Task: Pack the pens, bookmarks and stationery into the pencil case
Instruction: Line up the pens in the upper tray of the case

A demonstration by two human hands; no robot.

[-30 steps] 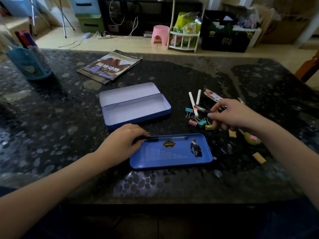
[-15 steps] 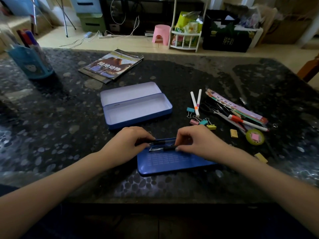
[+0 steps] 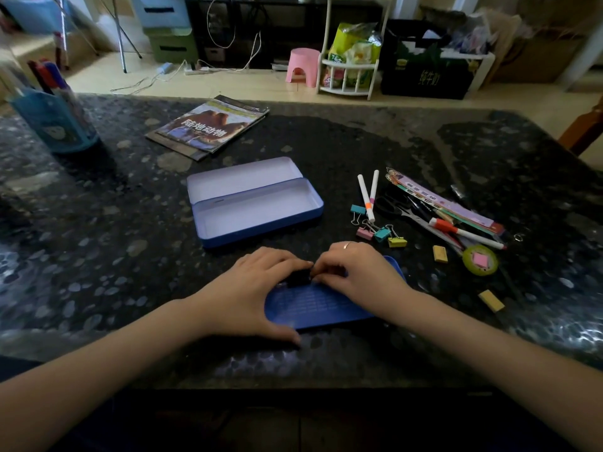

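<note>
Nearest me, the blue tray (image 3: 313, 308) lies flat on the dark speckled table (image 3: 98, 256); I take it as the landmark. My left hand (image 3: 251, 295) rests over the tray's left end, thumb stretched along its near edge, fingers curled down onto a dark pen (image 3: 298, 278) at the tray's far rim. My right hand (image 3: 355, 275) covers the tray's right part, its fingertips bent and pinching the same pen where they meet the left fingers. I see little of the pen itself.

Just beyond the tray stands the open pencil case (image 3: 257, 207), lid hinged back. Right of and beyond the tray lie binder clips (image 3: 380, 233), two white markers (image 3: 367, 197), scissors (image 3: 401, 210), a red-capped pen (image 3: 463, 231), bookmarks (image 3: 447, 203), yellow erasers (image 3: 440, 254) and a green tape roll (image 3: 479, 261). Farther off, left of the tray, lie a magazine (image 3: 208, 125) and a blue pen holder (image 3: 55, 122).
</note>
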